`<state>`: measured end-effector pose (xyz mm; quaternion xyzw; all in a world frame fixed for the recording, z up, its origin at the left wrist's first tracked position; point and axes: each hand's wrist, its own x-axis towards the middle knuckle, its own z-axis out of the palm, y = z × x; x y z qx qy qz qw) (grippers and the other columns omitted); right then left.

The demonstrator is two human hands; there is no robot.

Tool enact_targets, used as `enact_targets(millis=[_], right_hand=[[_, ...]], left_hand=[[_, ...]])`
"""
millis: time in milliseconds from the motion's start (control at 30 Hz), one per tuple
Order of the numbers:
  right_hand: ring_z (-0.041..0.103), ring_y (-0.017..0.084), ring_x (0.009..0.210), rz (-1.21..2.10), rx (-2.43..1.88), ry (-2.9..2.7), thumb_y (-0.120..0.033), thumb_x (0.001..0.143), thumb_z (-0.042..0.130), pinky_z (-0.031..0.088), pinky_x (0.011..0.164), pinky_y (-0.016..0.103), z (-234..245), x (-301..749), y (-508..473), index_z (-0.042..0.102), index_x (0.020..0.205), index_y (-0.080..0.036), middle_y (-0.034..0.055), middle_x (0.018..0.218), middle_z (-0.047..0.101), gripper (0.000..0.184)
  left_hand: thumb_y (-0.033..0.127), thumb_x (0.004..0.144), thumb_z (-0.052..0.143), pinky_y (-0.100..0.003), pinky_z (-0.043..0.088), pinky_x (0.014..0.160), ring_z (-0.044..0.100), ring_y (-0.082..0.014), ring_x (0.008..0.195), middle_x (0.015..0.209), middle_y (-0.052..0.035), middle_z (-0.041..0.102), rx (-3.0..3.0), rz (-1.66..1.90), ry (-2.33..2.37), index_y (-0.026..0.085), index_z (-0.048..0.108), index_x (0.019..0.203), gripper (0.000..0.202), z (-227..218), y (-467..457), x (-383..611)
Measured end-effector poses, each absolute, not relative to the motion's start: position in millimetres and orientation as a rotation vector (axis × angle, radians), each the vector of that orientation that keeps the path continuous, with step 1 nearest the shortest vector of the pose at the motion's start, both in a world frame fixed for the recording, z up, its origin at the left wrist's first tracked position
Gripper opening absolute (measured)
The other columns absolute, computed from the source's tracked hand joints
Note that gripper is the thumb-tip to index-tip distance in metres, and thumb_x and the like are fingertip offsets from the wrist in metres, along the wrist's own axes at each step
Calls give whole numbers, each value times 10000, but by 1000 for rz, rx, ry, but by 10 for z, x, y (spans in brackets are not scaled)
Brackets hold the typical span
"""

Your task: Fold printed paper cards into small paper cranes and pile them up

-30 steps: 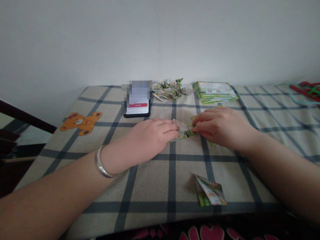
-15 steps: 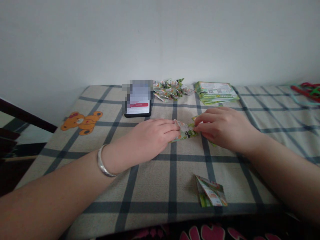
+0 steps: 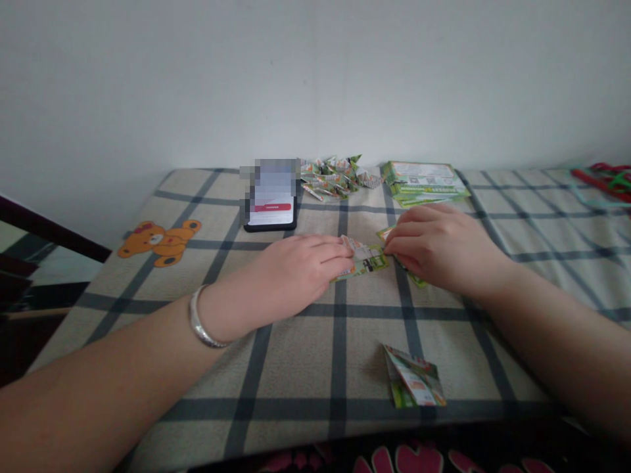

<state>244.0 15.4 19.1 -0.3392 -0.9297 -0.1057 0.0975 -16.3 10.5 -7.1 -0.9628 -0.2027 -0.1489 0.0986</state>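
Between my two hands a printed green-and-white paper (image 3: pixel 369 257), partly folded, lies on the checked cloth. My left hand (image 3: pixel 303 272), with a silver bangle at the wrist, has its fingers together, holding down the paper's left end. At the other end my right hand (image 3: pixel 438 246) pinches the paper, fingers bunched; green edges stick out above and below them. Its fingertips hide the crease there. Nearer to me sits a folded paper piece (image 3: pixel 417 378), triangular in part, touched by neither hand.
A phone (image 3: pixel 271 217) lies at the back left, beside a cluster of folded paper pieces (image 3: pixel 335 179). Right of these is a stack of printed paper sheets (image 3: pixel 426 180). A bear picture (image 3: pixel 165 243) is at left; red and green items (image 3: pixel 611 184) lie far right. A wall (image 3: pixel 315 79) stands behind.
My right hand's fingers have drawn closer together and lowered onto the paper, shifting slightly. My left hand stays in place on its end.
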Motion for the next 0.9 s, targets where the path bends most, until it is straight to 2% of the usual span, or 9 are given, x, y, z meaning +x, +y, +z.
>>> enact_targets(millis=[167, 233, 400, 567, 900], right_hand=[[615, 200, 847, -142, -925, -2699, -112, 852, 523, 452, 760, 333, 91, 2379, 191, 738, 891, -182, 64, 892, 728, 229], [627, 186, 855, -58, -849, -2709, -94, 854, 510, 468, 765, 316, 61, 2366, 174, 741, 918, -171, 66, 968, 731, 252], [635, 177, 819, -115, -860, -2758, -108, 891, 505, 471, 714, 304, 40, 2356, 126, 742, 979, -173, 71, 1024, 719, 261], [609, 200, 871, -149, -772, -2802, -146, 908, 520, 469, 741, 325, 15, 2324, 145, 709, 1118, -209, 70, 1032, 691, 289], [601, 188, 864, -192, -760, -2788, -136, 900, 513, 467, 734, 320, -6, 2300, 133, 714, 1067, -205, 64, 1080, 682, 271]], left_hand=[[140, 944, 475, -364, 480, 1069, 575, -209, 1226, 1294, -85, 641, -2841, -426, -599, 115, 618, 1219, 311, -77, 103, -169], [135, 947, 462, -360, 478, 1071, 576, -209, 1223, 1288, -87, 644, -2839, -428, -597, 108, 623, 1212, 311, -72, 104, -172], [144, 947, 464, -360, 491, 1045, 593, -207, 1190, 1255, -80, 662, -2855, -437, -568, 124, 649, 1161, 284, -45, 116, -181], [160, 945, 477, -371, 484, 1041, 591, -213, 1180, 1242, -59, 666, -2860, -396, -595, 151, 653, 1152, 271, -43, 124, -194], [172, 950, 469, -391, 470, 1018, 588, -223, 1139, 1215, -49, 666, -2869, -285, -628, 160, 656, 1123, 255, -2, 142, -203]])
